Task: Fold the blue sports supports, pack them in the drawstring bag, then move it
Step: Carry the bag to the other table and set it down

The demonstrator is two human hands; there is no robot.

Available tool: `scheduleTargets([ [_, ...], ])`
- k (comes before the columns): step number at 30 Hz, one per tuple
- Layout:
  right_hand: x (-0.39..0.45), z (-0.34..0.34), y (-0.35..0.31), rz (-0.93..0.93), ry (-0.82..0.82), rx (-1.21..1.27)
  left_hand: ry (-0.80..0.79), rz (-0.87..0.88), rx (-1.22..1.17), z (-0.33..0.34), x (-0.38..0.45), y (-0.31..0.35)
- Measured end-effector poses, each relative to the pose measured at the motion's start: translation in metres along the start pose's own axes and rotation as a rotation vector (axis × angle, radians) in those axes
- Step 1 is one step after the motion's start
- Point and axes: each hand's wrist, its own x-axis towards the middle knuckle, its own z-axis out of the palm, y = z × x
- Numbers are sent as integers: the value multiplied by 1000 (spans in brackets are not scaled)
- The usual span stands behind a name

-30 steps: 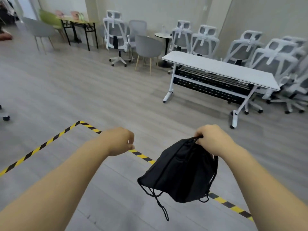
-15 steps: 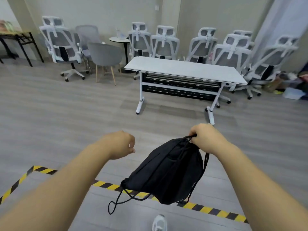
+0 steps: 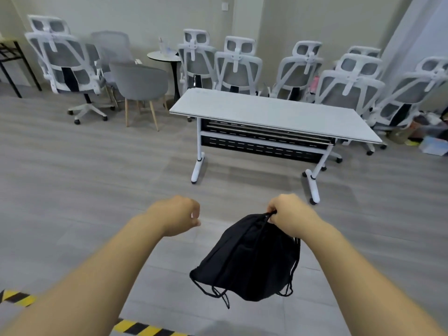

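Note:
A black drawstring bag (image 3: 249, 260) hangs in the air above the grey floor, bulging, its cords dangling below. My right hand (image 3: 289, 213) is shut on its gathered top. My left hand (image 3: 178, 214) floats to the left of the bag at the same height, fingers curled into a loose fist with nothing in it. The blue sports supports are not visible.
A white folding table (image 3: 274, 112) on castors stands ahead on the floor. White mesh office chairs (image 3: 238, 66) line the wall behind it, and a grey armchair (image 3: 139, 81) and a small round table (image 3: 163, 55) stand at the left. Yellow-black tape (image 3: 143, 328) crosses the floor near me.
The view has swung right and moved forward: the white table is now nearer and centred, and the floor tape has slid down to the bottom edge. The bag still hangs from my right hand.

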Motion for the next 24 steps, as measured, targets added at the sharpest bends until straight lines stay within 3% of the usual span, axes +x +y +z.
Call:
scheduleTargets([
  [7,126,-25,-12,100,81,0,-18,29,0,-43,128,-64],
  [11,193,-48,-25,173,185,122,-23,93,16,-77,203,-103],
  [16,266,-81,-40,218,375,264,-39,135,49,-127,282,-140],
  [24,381,-151,-58,112,755,464,20,204,45,-198,400,-157],
])
